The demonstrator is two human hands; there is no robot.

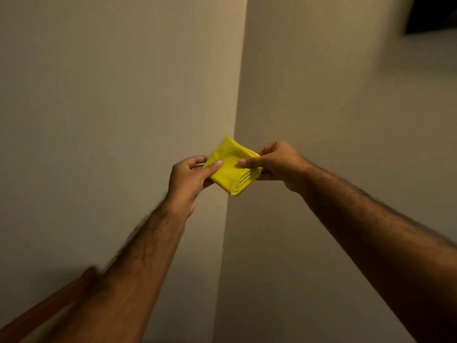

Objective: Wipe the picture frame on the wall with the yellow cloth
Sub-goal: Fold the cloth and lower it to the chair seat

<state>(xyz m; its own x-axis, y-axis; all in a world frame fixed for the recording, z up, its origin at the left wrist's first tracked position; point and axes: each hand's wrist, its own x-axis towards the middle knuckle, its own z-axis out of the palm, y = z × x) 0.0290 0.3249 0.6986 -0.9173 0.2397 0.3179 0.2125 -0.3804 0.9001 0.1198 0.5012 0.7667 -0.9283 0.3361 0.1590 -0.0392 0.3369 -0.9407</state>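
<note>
A yellow cloth [230, 167], folded into a small thick square, hangs in mid-air in front of a wall corner. My left hand [188, 181] pinches its left edge with thumb on top. My right hand [277, 164] grips its right edge the same way. A dark rectangular thing [435, 13], possibly the picture frame, shows at the top right corner on the right wall; only its lower left part is in view and it is blurred.
Two beige walls meet in a vertical corner [237, 95] behind the cloth. A reddish-brown wooden bar [42, 310] runs diagonally at the bottom left, partly behind my left forearm.
</note>
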